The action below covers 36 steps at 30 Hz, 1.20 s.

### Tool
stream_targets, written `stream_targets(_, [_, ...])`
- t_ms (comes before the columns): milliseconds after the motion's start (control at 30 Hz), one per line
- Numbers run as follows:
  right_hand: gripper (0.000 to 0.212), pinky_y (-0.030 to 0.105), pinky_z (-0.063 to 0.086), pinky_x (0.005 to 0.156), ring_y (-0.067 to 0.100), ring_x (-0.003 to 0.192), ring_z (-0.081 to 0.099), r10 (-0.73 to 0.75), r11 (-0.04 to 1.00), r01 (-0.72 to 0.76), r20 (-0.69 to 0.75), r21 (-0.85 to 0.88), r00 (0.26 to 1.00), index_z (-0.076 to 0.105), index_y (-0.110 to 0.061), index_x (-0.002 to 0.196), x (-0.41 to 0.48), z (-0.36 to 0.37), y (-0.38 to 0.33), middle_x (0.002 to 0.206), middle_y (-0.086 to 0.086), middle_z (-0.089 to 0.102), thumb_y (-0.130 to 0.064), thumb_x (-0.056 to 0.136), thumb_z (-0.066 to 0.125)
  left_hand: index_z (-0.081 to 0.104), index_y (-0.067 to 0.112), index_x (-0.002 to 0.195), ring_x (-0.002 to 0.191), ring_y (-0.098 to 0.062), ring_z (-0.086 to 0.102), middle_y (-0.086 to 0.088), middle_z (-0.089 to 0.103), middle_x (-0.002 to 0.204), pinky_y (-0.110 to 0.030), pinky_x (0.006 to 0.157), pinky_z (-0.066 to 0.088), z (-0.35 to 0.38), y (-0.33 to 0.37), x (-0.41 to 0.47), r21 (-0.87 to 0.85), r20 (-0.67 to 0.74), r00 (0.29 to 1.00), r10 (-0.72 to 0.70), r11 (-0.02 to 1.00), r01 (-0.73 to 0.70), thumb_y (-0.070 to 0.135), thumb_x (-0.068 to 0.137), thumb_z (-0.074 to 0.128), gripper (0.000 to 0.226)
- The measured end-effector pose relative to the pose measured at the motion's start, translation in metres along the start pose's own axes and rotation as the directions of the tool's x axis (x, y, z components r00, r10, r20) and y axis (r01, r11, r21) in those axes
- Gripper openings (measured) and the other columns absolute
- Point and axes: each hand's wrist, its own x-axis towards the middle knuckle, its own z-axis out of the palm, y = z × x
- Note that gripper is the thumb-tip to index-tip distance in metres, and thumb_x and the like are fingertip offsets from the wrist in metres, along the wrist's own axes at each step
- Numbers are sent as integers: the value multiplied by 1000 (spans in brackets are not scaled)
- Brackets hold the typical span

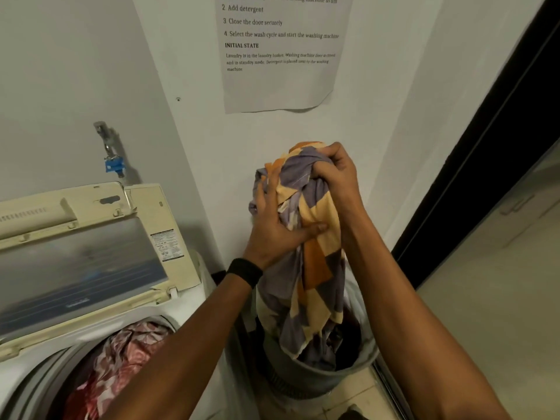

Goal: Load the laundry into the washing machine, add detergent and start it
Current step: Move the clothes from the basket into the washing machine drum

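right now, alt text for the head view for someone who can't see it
A person's left hand and right hand grip a bunched purple, orange and cream checked cloth hanging into a grey laundry basket. At left, an open top-loading washing machine holds red floral fabric.

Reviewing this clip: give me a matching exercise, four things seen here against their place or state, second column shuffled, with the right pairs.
Things
1. patchwork cloth
2. red floral cloth
3. washing machine lid
4. printed instruction sheet

Place or state
A. on the wall
B. lying in the drum
C. raised open
D. gripped by the left hand and right hand, lower end in the grey laundry basket

Pairs: 1-D, 2-B, 3-C, 4-A
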Motion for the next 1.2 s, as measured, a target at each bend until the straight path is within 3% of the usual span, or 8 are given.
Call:
stream_targets(133, [28,49,57,96,30,104,69,25,998,-23,35,-53,999,61,-7,98,-7,-5,16,111,20,68,-10,73,73,27,31,153,144,-1,37,5,38,157,-15,115,33,4,-16,2,-26,-122,993,-1,1000,-2,72,80,69,93])
stream_targets(300, [93,39,37,119,21,149,34,-208,900,156,-85,-406,975,40,-15,151,-63,-21,57,155,6,32,-41,76,89,33,14,157,148,-24,40,-9,42,158,-49,118,40,11,-27,10,-54,-193,975,-114,993,105,50,86,68,87])
stream_targets(400, [125,40,35,119,13,153,27,121,905,-174,-155,-389,980,11,-27,163,-125,-35,122,165,-10,25,-67,69,83,33,22,156,148,-21,40,-5,43,158,-49,120,38,5,-17,17,-85,-250,957,-149,988,132,49,84,68,84])
stream_targets(567, [88,35,49,97,29,117,61,528,667,-396,26,-631,849,60,-1,131,-134,-61,149,124,14,64,-69,77,70,40,13,154,143,-24,46,-8,50,153,-48,117,42,0,-16,20,-9,-236,970,-61,998,61,31,90,69,72])
stream_targets(900, [25,28,46,61,16,64,55,-188,917,121,-144,-381,972,57,-13,110,-28,-63,-28,71,12,59,-3,91,70,63,7,101,82,-13,63,0,68,89,-26,71,48,-25,-5,28,14,-409,906,-112,992,129,40,91,52,35])
stream_targets(1067, [31,9,47,81,18,99,60,13,934,-61,-138,-352,990,46,-2,132,-11,-42,-14,111,17,67,5,103,49,65,16,86,76,2,63,19,70,80,-19,74,48,-52,19,41,-172,34,988,-153,973,157,19,91,53,13])
stream_targets(1133, [42,-9,6,102,14,142,39,107,915,-135,-94,-380,990,20,14,148,-20,-35,2,159,27,33,9,106,21,66,16,120,106,-6,68,13,73,111,-23,92,52,-50,26,31,-231,281,948,-150,948,218,13,92,58,30])
stream_targets(1200, [47,-1,11,109,17,149,32,179,865,-201,-91,-460,980,7,13,153,-22,-25,5,166,28,12,-1,110,20,57,31,132,117,2,63,19,67,124,-16,96,50,-44,21,18,-226,415,896,-157,937,268,13,92,66,45])
